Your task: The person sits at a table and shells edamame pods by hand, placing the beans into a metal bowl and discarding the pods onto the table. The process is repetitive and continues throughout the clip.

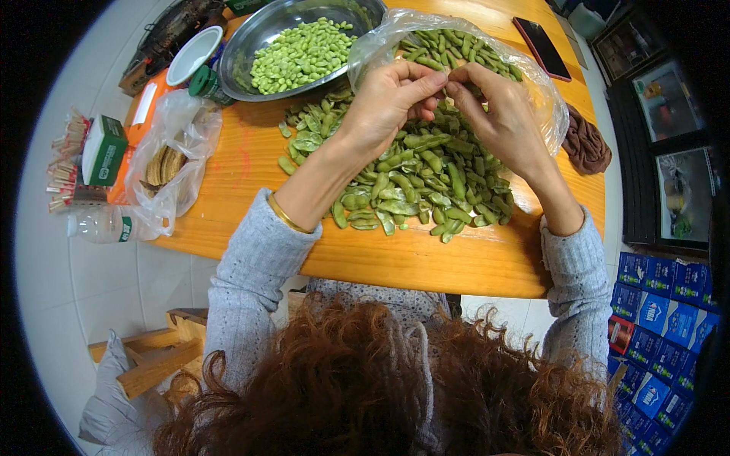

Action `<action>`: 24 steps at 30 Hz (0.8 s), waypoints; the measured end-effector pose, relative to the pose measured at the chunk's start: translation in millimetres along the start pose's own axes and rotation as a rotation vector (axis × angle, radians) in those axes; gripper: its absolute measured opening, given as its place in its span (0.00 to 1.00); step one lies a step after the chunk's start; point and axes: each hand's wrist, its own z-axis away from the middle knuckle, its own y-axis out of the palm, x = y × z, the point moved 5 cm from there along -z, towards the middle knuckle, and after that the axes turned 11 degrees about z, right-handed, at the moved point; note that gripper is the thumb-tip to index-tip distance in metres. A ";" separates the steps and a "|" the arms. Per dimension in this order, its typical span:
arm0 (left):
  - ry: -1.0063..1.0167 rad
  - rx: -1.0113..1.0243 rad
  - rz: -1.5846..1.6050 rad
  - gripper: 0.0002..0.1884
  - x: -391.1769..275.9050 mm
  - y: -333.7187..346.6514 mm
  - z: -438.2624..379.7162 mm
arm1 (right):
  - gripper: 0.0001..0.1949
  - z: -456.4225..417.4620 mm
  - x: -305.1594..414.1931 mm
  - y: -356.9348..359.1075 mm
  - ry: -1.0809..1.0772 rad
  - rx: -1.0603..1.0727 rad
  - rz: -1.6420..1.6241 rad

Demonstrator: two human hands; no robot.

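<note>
My left hand (393, 97) and my right hand (493, 108) meet at their fingertips above a heap of soybean pods (422, 176). Something small seems pinched between thumbs and index fingers, mostly hidden by them; it looks like a pod. Just beyond the hands lies a clear plastic bag (379, 40) holding green, fuller-looking pods (450, 48). A steel bowl (234, 71) with shelled green beans (305, 54) stands to the upper left. Flattened, split pods are among those on the wooden table (399, 256).
At the left are a white bowl (195, 54), a green-lidded jar (206, 84), a plastic bag of bananas (165, 165), a tissue box (105, 151) and a plastic bottle (108, 225). A phone (540, 47) and a brown cloth (586, 141) lie at the right.
</note>
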 end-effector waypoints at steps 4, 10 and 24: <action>0.057 -0.004 -0.063 0.12 -5.3 2.3 0.8 | 0.10 3.5 -13.7 7.5 0.255 0.144 -0.210; 0.145 0.040 -0.177 0.14 -10.4 8.3 2.1 | 0.11 5.8 -31.7 16.7 0.464 0.270 -0.615; 0.018 0.076 -0.520 0.14 -10.3 11.3 6.8 | 0.12 6.1 -22.1 13.9 0.286 0.239 -0.224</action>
